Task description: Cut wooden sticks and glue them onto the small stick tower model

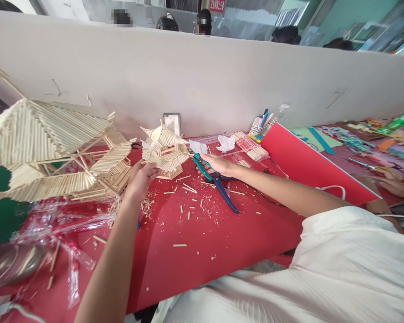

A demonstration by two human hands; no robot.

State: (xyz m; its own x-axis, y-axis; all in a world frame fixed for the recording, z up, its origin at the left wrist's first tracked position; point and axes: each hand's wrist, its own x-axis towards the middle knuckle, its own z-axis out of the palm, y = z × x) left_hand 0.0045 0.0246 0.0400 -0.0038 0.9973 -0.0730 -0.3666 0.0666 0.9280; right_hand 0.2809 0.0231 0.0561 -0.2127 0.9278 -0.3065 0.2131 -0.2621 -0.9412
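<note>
Red table [195, 251]: left hand [140, 177] grips the stick model [164, 150]; right hand [220, 165], just beside it, clasps green pliers [200, 165] pointing leftward at the model.

A pale partition wall [222, 85] backs the red surface [195, 251]; at 1 o'clock, green walls [326, 18] and daylit windows [366, 33].
</note>
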